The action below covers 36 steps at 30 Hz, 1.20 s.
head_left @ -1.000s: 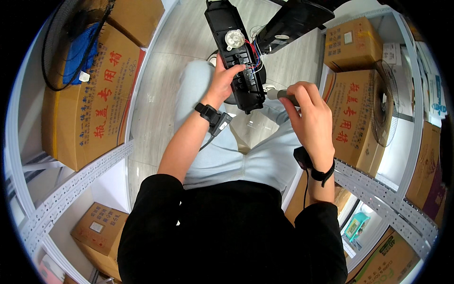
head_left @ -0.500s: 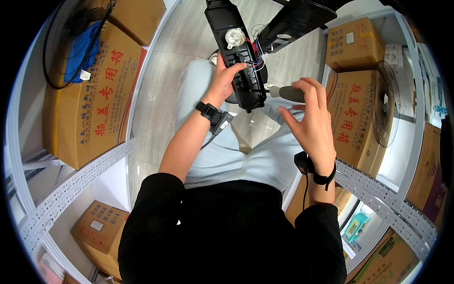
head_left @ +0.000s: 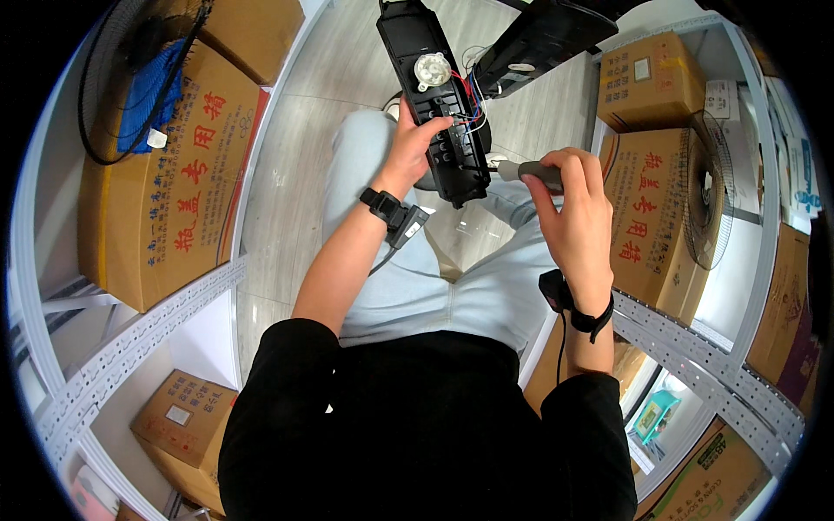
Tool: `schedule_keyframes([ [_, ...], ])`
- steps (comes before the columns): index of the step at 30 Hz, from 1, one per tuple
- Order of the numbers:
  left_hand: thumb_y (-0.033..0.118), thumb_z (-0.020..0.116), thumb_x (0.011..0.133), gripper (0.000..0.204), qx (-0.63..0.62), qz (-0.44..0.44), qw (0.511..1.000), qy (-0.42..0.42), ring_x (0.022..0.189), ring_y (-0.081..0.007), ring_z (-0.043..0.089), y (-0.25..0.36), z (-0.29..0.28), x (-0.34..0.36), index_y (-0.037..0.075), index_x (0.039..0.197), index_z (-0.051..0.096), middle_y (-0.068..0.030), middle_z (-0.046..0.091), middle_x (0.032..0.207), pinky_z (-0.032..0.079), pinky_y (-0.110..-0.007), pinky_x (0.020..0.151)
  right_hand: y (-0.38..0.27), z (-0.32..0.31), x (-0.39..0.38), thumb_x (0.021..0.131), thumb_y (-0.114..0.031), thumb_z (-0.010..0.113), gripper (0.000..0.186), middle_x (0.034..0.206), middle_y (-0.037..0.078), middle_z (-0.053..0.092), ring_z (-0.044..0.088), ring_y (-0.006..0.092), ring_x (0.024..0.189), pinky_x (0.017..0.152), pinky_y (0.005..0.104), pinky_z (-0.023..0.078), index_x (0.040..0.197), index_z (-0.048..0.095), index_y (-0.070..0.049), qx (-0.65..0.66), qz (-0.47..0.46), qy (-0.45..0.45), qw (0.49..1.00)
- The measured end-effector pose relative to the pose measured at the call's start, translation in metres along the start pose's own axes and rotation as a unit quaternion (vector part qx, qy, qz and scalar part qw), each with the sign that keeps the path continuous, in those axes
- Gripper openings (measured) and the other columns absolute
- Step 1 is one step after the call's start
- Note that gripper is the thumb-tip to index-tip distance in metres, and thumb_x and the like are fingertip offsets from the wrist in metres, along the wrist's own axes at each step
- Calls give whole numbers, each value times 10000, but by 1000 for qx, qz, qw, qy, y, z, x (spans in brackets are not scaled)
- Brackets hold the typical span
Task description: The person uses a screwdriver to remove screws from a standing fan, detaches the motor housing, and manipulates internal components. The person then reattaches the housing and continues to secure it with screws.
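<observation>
Right hand (head_left: 569,208), closed on the screwdriver (head_left: 521,170), is now bringing its tip to the black housing (head_left: 439,104); left hand (head_left: 413,143) is gripping that housing steady.

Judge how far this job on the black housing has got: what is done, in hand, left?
Done: the black housing lies open, its white round part and red and blue wires exposed. In hand: the left hand steadies it while the right hand holds a grey-handled screwdriver at its lower end. Left: probably the closing, since a black cover lies apart.
</observation>
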<state>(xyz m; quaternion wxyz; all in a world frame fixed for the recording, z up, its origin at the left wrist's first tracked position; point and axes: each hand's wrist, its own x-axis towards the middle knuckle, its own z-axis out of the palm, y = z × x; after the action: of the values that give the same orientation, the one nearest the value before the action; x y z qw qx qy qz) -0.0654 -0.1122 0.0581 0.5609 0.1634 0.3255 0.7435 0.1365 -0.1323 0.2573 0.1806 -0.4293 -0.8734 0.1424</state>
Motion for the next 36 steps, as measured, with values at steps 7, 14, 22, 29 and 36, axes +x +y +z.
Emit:
schedule_keyframes([
  [7,-98,638,832,572,0,4,1000,-10,1052,-203,635,1,-3,1,75,1319,391,-88,611,1173,554,-373,885,-25,-8,4,812,-55,747,369,1120,133,549,646,357,917,733,428,550,1132,565,-79,-2,44,-1,999],
  [14,-104,635,826,588,-3,-5,1000,2,1053,-205,632,5,3,-3,80,1325,385,-87,600,1193,554,-372,887,-6,-11,1,824,-84,758,328,1092,111,565,654,334,880,714,411,543,1115,606,-81,-5,-33,-16,999],
  [22,-90,637,839,562,-7,6,1000,-7,1051,-216,638,3,2,-1,77,1318,395,-95,610,1179,560,-381,885,-2,11,-1,772,36,762,410,1136,113,578,624,273,1063,859,358,522,1133,596,-61,132,-23,79,988],
  [29,-89,634,841,564,0,6,1000,-8,1040,-225,642,0,-3,1,78,1320,388,-102,605,1179,570,-391,871,9,20,-2,774,134,695,461,1243,125,569,588,239,1192,1011,343,468,1176,537,-27,375,11,74,924],
  [36,-97,629,840,561,-14,-2,1000,-8,1039,-230,645,2,-1,0,77,1317,390,-102,603,1184,566,-396,873,18,9,-5,780,165,675,506,1243,153,565,584,261,1206,1013,376,476,1214,496,-23,450,34,137,882],
])
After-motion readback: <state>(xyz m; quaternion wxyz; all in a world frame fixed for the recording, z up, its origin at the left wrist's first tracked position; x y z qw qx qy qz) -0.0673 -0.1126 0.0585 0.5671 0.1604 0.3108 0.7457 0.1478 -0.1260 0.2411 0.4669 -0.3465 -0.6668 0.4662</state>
